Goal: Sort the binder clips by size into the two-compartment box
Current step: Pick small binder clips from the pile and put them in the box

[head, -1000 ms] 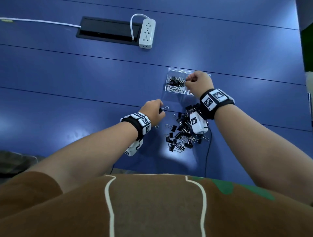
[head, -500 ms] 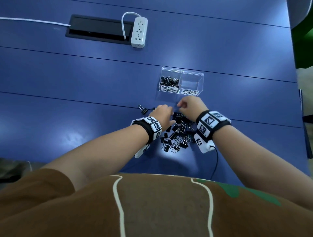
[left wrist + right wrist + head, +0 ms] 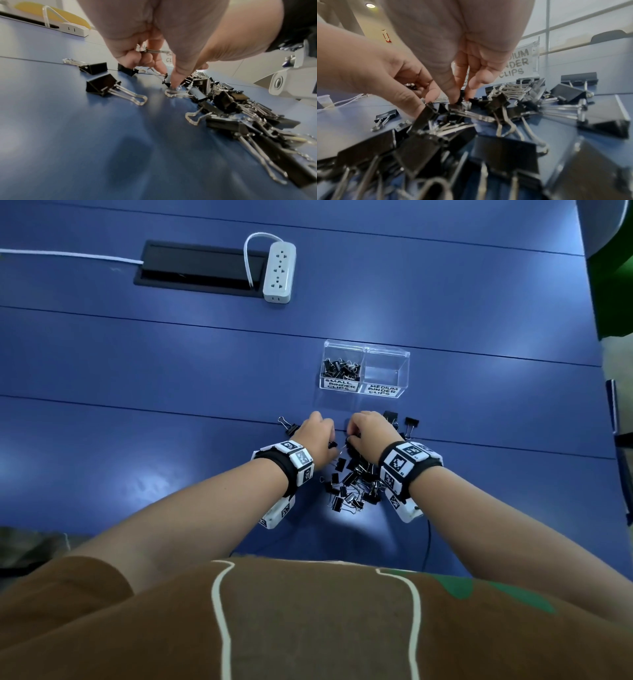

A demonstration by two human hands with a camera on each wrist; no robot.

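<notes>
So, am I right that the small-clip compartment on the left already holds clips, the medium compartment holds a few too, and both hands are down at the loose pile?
Not quite: in the head view the medium compartment is empty. The small compartment does hold clips, and the left hand and right hand are at the loose pile.

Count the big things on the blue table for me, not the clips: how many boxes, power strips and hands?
two-compartment box: 1
power strip: 1
hands: 2, the left hand and the right hand
Total: 4
</notes>
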